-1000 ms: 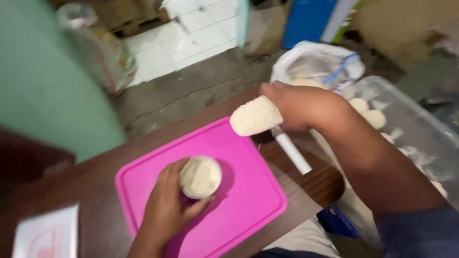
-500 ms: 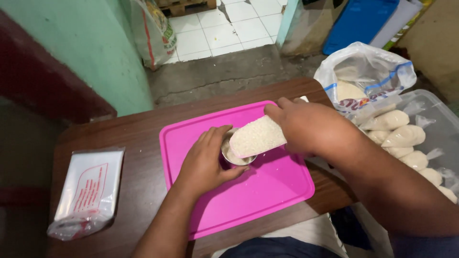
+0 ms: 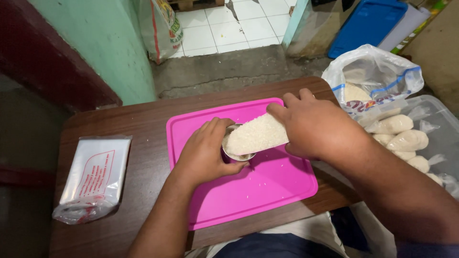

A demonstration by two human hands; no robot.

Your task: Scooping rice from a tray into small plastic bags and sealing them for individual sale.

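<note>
Nearest, the left hand [image 3: 206, 152] is curled around a small round metal cup [image 3: 237, 154] that stands on the pink plastic tray [image 3: 267, 191], fingers wrapped on its left side. Just beyond, the right hand [image 3: 318, 126] is closed on a slim clear bag of white rice [image 3: 256, 134]. The bag's long axis runs from upper right down to lower left, and its low end lies over the cup's mouth, touching it. Loose grains dot the smooth tray. The tray sits on a dark wooden table [image 3: 143, 129]. At the left lies a flat pack of clear bags [image 3: 93, 177]. Far right, a clear tub [image 3: 444, 124] holds filled rice packets [image 3: 406, 141], with a crumpled plastic sack [image 3: 373, 71] behind.
</note>
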